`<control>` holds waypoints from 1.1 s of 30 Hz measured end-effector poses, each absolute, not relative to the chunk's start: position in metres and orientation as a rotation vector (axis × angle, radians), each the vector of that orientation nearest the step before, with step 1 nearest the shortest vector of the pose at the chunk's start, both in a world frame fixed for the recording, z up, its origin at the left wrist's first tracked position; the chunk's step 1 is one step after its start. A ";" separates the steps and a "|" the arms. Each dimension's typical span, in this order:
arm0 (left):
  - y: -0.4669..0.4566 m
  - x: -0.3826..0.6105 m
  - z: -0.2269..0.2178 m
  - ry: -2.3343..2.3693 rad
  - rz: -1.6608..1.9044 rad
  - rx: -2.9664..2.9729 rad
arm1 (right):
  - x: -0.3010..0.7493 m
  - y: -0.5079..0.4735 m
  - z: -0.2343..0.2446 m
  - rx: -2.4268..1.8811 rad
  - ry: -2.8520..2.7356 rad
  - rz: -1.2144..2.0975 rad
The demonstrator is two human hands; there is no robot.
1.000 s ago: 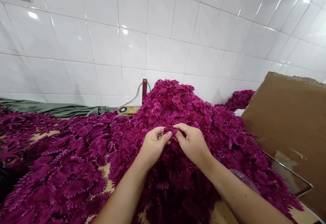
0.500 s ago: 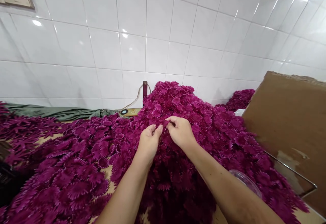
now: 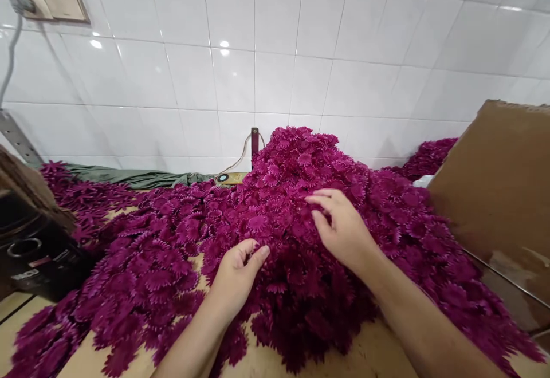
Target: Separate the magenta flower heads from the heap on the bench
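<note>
A large mound of magenta artificial flower heads (image 3: 301,160) with serrated petals rises in front of me. At its lower left, my left hand (image 3: 238,269) is closed in a pinch of thumb and forefinger. What lies between those fingertips blends with the magenta behind and cannot be made out. My right hand (image 3: 344,229) is over the middle of the mound, its thumb and fingers apart, and no flower shows in it. Whether its fingertips touch the flowers is unclear.
More magenta pieces (image 3: 146,275) spread leftward over the wooden tabletop (image 3: 382,343). A black container (image 3: 38,252) stands at left, a brown cardboard sheet (image 3: 498,183) leans at right. Behind are a green cloth (image 3: 141,177), a dark upright post (image 3: 255,143) and a white tiled wall (image 3: 275,40).
My hands were together, fingertips pinched close to each other over the mound. Now they are apart: the left has come down and leftward, the right has moved rightward and opened. The view has shifted left.
</note>
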State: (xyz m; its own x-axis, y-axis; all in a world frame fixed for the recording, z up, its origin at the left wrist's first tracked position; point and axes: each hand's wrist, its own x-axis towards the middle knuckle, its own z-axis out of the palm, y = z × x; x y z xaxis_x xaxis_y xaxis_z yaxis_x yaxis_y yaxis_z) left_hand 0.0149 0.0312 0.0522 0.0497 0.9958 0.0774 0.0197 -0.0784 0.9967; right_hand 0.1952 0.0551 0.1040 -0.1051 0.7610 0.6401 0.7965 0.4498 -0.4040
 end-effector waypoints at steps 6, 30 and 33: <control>0.022 0.031 0.050 1.096 1.147 1.191 | 0.159 0.016 0.076 -1.218 -1.974 0.565; -0.015 0.000 0.028 1.213 1.191 1.108 | 0.229 0.070 0.086 -1.487 -1.624 -0.228; -0.010 0.000 0.028 1.231 1.222 1.126 | 0.201 0.047 0.079 -1.361 -1.744 -0.276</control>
